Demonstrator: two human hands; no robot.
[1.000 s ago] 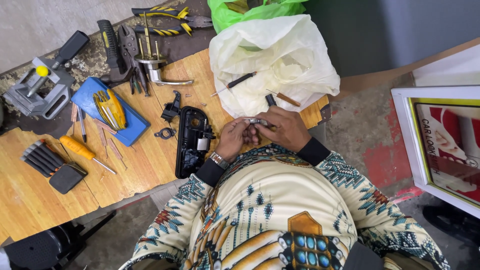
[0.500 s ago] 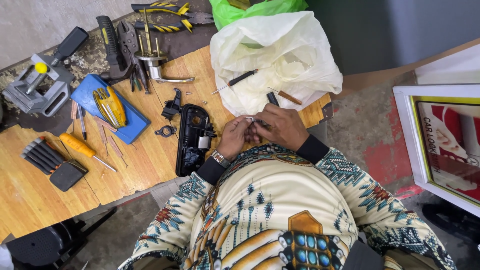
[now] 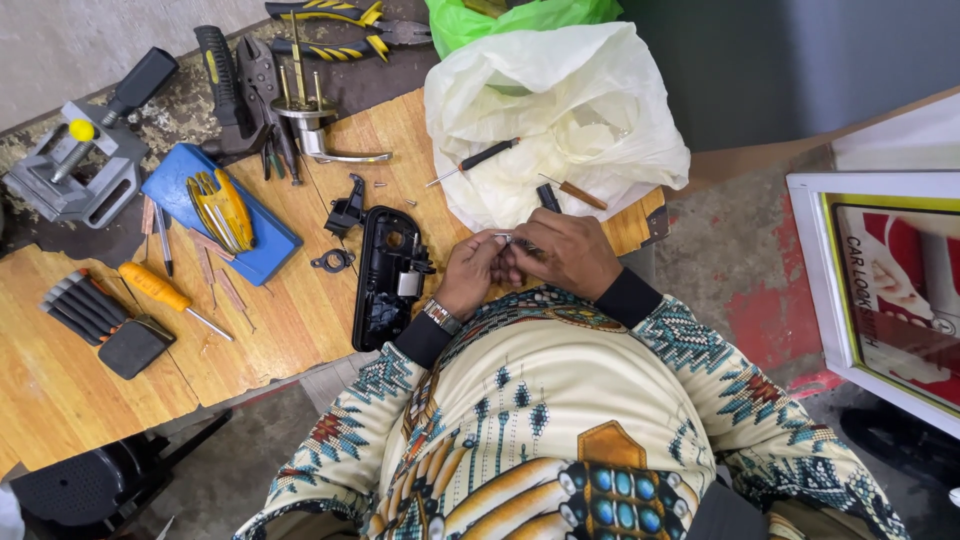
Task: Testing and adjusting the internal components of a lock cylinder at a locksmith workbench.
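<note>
- I see my cream long-sleeved shirt, patterned with teal, red and black geometric bands.
- My black cuffs close both sleeves.
- I wear a metal wristwatch beside my left hand [image 3: 470, 275]; my right hand [image 3: 565, 255] is bare.

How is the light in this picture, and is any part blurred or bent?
Head view: the light is soft and even, with only faint shadows on the wooden table. The white plastic bag looks bright, almost washed out. The left hand and right hand are sharp, but the small metal part between them is too tiny to make out. Edges bend slightly at the frame's sides.
</note>
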